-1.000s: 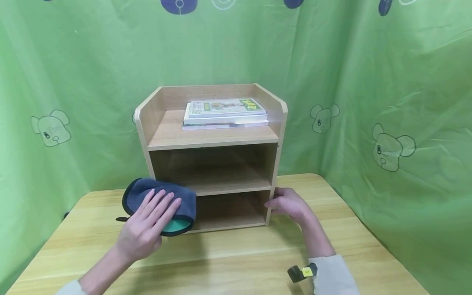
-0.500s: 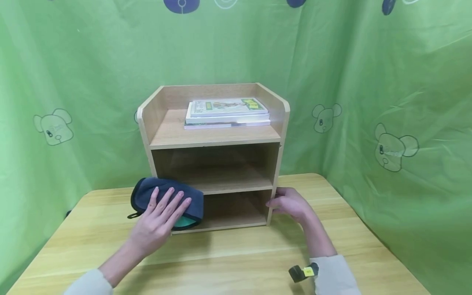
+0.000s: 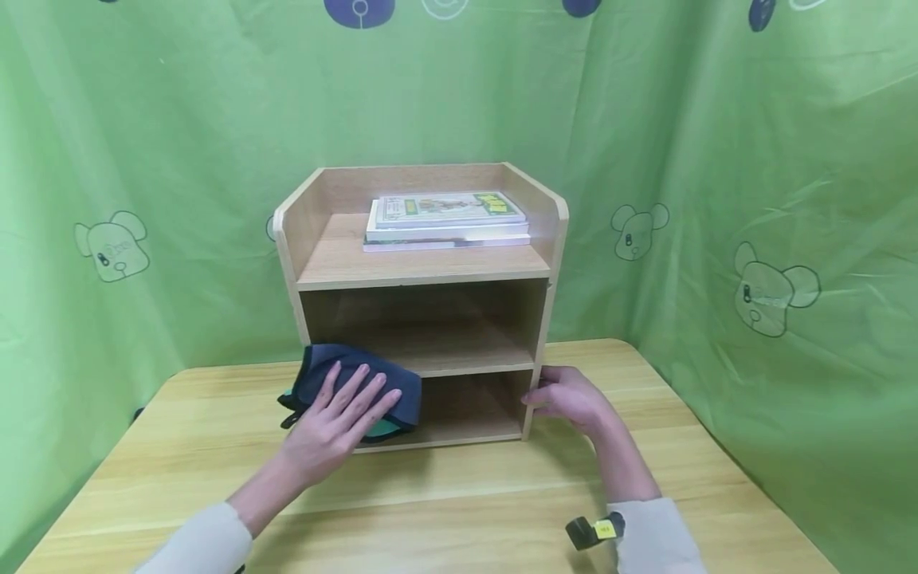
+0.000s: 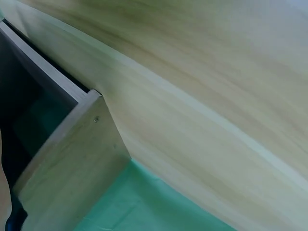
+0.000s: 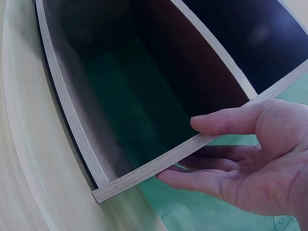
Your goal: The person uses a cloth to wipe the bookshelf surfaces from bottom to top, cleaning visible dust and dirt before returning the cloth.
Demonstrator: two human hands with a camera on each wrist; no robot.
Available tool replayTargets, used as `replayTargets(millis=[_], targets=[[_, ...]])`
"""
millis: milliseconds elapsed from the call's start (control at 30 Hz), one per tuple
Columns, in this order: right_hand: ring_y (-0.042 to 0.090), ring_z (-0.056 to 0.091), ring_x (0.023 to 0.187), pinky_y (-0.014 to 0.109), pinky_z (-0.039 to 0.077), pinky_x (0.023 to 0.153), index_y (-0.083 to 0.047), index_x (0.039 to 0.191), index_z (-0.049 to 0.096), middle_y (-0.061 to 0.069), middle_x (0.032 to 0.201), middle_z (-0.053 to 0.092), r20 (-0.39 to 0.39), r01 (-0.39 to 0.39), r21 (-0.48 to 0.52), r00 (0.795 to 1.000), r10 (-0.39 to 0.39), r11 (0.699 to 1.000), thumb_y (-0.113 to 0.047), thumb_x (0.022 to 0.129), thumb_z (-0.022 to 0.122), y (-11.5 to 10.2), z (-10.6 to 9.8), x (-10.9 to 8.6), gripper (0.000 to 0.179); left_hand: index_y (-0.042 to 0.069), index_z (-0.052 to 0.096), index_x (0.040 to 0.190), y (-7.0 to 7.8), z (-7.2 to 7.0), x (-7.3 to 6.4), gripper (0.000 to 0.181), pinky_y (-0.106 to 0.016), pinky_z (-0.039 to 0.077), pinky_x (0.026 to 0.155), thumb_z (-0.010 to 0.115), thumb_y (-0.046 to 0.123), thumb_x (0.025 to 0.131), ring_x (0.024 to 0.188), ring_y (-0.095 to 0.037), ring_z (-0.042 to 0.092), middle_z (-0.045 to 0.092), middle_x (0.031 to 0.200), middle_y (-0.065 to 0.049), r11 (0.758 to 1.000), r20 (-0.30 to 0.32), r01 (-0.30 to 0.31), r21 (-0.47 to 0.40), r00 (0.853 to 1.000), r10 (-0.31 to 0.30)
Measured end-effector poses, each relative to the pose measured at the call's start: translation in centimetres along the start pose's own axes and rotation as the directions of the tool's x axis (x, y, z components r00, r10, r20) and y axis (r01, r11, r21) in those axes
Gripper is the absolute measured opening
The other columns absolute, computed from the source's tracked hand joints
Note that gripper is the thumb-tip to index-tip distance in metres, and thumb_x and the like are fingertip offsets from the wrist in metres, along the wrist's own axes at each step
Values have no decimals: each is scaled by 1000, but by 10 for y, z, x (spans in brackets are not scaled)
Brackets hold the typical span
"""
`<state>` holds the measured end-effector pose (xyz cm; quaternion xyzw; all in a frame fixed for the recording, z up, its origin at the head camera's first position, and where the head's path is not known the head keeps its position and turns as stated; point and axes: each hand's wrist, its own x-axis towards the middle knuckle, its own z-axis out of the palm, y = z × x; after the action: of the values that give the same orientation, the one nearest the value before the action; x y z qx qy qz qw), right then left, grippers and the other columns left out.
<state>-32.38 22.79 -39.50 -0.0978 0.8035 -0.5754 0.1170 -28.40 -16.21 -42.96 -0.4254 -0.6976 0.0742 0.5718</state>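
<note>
Around the back and sides: a green fabric curtain (image 3: 459,104), printed with outlined bear heads (image 3: 115,251) and, along the top of the head view, purple motifs (image 3: 360,11). Beneath: a pale yellow, wood-grained table (image 3: 459,522) with rounded far corners. Standing upright on the table, toward the far edge: a light wooden, box-shaped shelf unit (image 3: 423,272), open at the front, with a walled top tray and two compartments below. At the near edge of the head view, only partly visible: a pale left sleeve (image 3: 204,542) and a pale right sleeve (image 3: 656,540). On the top board, right of centre: a flat stack of pale rectangular books (image 3: 448,225). At the lower left front of the unit, overlapping both compartments: a dark blue cloth (image 3: 406,389) with green underside and black edging. On the cloth: the left hand (image 3: 331,430), with fingers straight and somewhat spread across the blue face, thumb hidden. At the lower right: the right hand (image 3: 570,396), in a narrow pinch on the right side panel (image 5: 149,168), with thumb inside the lower compartment and fingers outside. Beside the right cuff: a small black device (image 3: 595,530) with a yellow label
</note>
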Motion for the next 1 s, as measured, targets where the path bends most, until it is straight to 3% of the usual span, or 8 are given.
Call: replayTargets(millis=[167,367,500,667,867,1000], targets=[[48,54,130,52,49,105,14,145,41,34,147,46,-6,-7,15,1000,7,1000,1,87,65,1,-2,0,64,9,61,139,8,15,14,43,-63,47,102,37,0,104,126,-38,62,63,139,-17,999,10,-36,8,999,35],[48,53,131,52,48,106,17,147,34,37,152,38,19,-2,26,1000,1,1000,1,87,65,2,-3,0,69,10,62,139,20,32,41,46,-62,48,101,36,-4,104,129,-36,60,62,140,-16,997,-2,-81,13,997,81],[49,52,132,51,49,106,16,148,34,37,152,38,24,-9,44,1000,8,999,1,87,66,2,-3,1,70,14,58,144,31,42,58,46,-61,43,108,34,-1,106,137,-36,54,57,147,-15,996,70,-85,6,994,84],[41,62,123,49,52,102,13,146,41,34,146,49,2,-19,50,1000,19,999,0,86,67,1,-4,2,66,18,54,148,44,54,88,46,-60,37,114,33,6,109,141,-35,49,53,151,-13,995,142,-97,0,985,96],[25,68,105,45,56,96,16,143,44,32,138,55,13,8,91,1000,-9,996,1,88,59,2,-4,2,59,25,48,152,59,65,124,46,-60,39,113,50,18,106,141,-35,49,51,153,-13,996,218,-85,1,972,83],[18,68,95,40,59,89,17,136,50,26,126,62,-8,23,88,1000,-22,996,0,88,57,3,-6,1,51,29,45,153,68,68,139,51,-61,39,113,57,28,103,142,-34,48,50,154,-12,998,287,-64,3,956,60]])
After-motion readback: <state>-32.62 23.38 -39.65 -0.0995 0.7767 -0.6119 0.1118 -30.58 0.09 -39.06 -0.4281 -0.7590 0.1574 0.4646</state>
